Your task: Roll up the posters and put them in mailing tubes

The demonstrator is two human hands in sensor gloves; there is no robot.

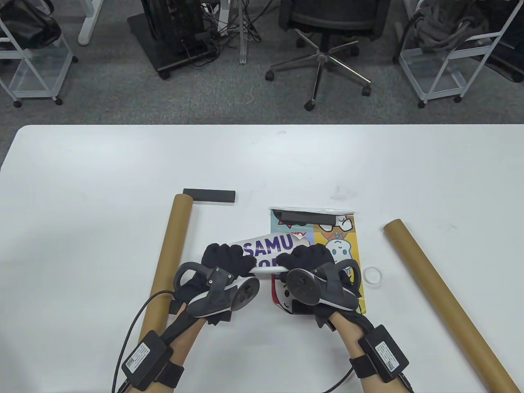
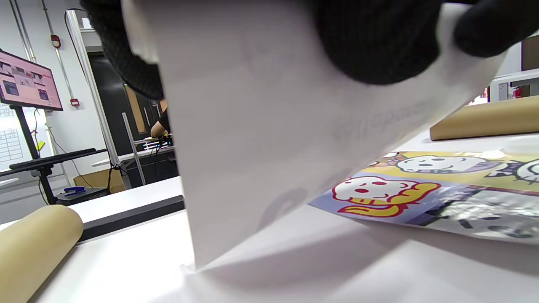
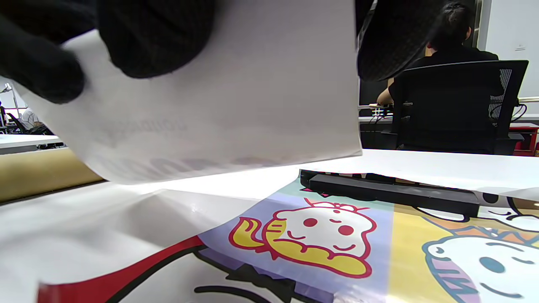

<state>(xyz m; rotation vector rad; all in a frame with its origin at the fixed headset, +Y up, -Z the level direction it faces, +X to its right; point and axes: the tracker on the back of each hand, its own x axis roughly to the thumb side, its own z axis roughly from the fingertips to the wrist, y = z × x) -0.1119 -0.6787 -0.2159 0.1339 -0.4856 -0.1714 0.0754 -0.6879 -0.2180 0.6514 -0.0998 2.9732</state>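
Note:
Both gloved hands hold a white poster [image 1: 268, 245] with purple letters, partly rolled and lifted just above the table. My left hand [image 1: 227, 258] grips its left part and my right hand [image 1: 307, 258] grips its right part. In the wrist views the poster's white back [image 2: 269, 126] [image 3: 236, 109] hangs under the black fingers [image 2: 370, 42] [image 3: 156, 38]. Below it a colourful cartoon poster [image 1: 346, 245] [image 3: 316, 235] [image 2: 421, 198] lies flat, weighted at its far edge by a black bar [image 1: 307, 215] [image 3: 391, 193]. Brown mailing tubes lie at the left [image 1: 168, 254] [image 2: 33, 240] and at the right [image 1: 442, 294].
A second black bar [image 1: 209, 195] [image 2: 126, 216] lies by the left tube's far end. A white ring-shaped cap [image 1: 373, 275] sits right of the cartoon poster. Beyond the table's far edge stand an office chair [image 1: 327, 24] and wheeled racks.

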